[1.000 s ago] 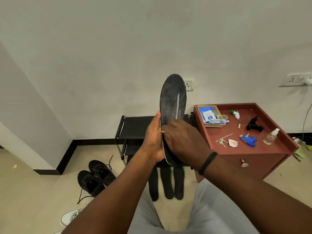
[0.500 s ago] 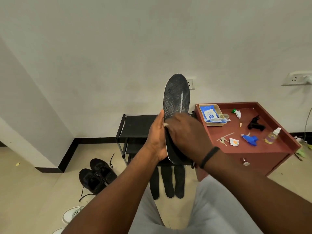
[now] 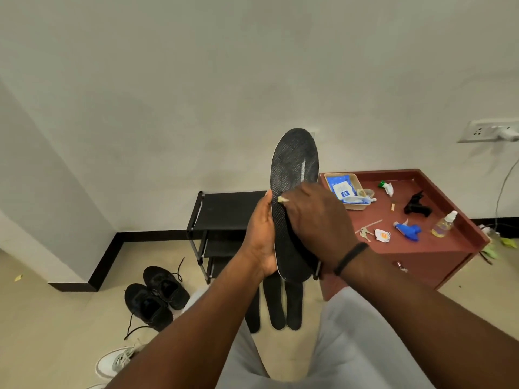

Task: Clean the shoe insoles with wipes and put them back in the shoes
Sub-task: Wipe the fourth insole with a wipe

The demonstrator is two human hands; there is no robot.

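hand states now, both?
Left hand: grips the upright black textured insole by its lower edge.
Right hand: fingers curled against the insole's face; a pale scrap shows at the fingertips, likely a wipe.

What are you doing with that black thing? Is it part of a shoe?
Yes, it is a shoe insole. The left hand holds it upright by its edge while the right hand rubs its surface with a wipe, only a corner of which shows. Three more insoles lie on the floor below, and the black shoes wait empty to the left.
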